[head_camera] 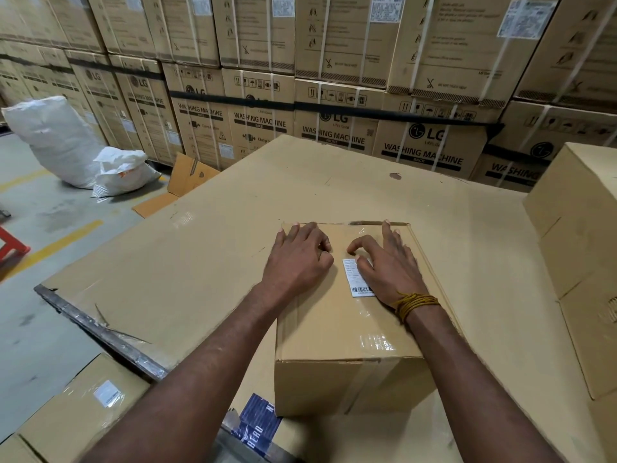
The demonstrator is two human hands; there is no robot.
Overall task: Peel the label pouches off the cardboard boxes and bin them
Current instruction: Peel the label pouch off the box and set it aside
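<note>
A small cardboard box [337, 332] sits on a large cardboard-covered work surface [233, 228]. On its top is a white label pouch [354, 279] with a barcode, under clear film. My left hand [297, 259] rests flat on the box top left of the label, fingers reaching the far edge. My right hand [384, 265] lies on the label's right side, covering part of it; its index finger is bent with the tip on the box just above the label. Neither hand grips anything.
More cardboard boxes [581, 228] stand at the right. Another labelled box [83, 406] lies low at the left. Two white sacks [66, 145] sit on the floor at the left, before a wall of washing machine cartons [334, 95]. A red stool [10, 245] is at the far left.
</note>
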